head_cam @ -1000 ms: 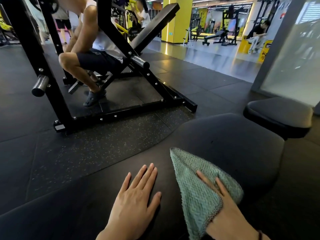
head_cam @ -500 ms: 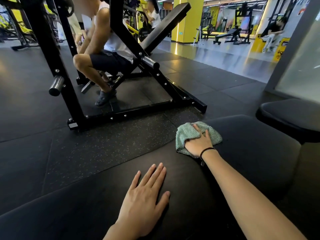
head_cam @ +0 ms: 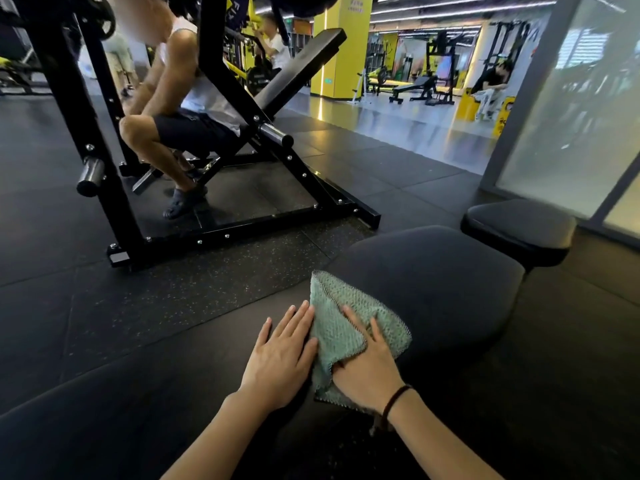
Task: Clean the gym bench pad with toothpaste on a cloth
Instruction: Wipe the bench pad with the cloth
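The black bench pad (head_cam: pixel 443 271) runs from the bottom left up to a rounded end at centre right. A green woven cloth (head_cam: pixel 337 323) lies on its middle part. My right hand (head_cam: pixel 369 370) presses on the cloth's near half, thumb and fingers gripping it, a dark cord bracelet at the wrist. My left hand (head_cam: pixel 280 355) rests flat on the pad with fingers spread, its fingertips touching the cloth's left edge. No toothpaste is visible.
A second small black pad (head_cam: pixel 519 226) stands to the right beyond the bench end. A black steel machine frame (head_cam: pixel 242 233) stands on the rubber floor ahead, with a person seated inside it. A glass partition (head_cam: pixel 571 116) is at right; other people and benches far back.
My right hand has pulled the cloth back from the pad's far left edge toward me, so it now lies beside my left hand. The left hand has stayed flat.
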`<state>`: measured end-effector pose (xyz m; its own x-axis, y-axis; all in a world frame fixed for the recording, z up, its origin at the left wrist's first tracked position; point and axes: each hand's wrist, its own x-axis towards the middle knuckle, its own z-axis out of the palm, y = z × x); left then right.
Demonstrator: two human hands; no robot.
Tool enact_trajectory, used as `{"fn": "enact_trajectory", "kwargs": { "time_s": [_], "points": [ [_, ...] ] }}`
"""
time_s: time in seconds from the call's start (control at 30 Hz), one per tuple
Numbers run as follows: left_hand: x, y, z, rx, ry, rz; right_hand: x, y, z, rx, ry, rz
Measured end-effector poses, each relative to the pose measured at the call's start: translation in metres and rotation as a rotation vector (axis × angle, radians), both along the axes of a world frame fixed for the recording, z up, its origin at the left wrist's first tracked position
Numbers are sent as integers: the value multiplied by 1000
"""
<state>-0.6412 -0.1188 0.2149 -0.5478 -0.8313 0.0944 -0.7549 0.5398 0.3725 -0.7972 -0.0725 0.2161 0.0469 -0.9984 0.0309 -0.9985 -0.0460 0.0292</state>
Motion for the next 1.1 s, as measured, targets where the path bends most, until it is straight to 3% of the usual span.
{"fn": "enact_trajectory", "kwargs": {
  "time_s": [0.3, 0.5, 0.63, 0.67, 0.73, 0.77, 0.87, 0.97, 1.1],
  "points": [
    [15, -3, 11, 107, 208, -75, 83, 54, -3, -32, -83, 143],
    [44, -11, 10, 66, 337, 110, 83, -8, 20, 47, 3, 239],
    [49, -4, 4, -21, 226, 88, 38, -56, 22, -39, 372, 22],
    [50, -4, 4, -25, 205, 82, 24, -64, 17, 10, 274, -49],
    [52, -4, 3, -13, 183, 81, -10, -79, 23, 175, -101, -65],
    [53, -4, 2, -13, 169, 81, -20, -80, 29, 175, -167, -84],
    [52, 0, 0, -62, 108, 107, -41, -73, 31, 130, -119, -95],
    [47, 1, -2, -108, 53, 136, -42, -39, -1, -89, 126, 119],
    [47, -1, -5, -102, -64, 148, -12, 16, -34, -304, 92, 244]
  ]
}}
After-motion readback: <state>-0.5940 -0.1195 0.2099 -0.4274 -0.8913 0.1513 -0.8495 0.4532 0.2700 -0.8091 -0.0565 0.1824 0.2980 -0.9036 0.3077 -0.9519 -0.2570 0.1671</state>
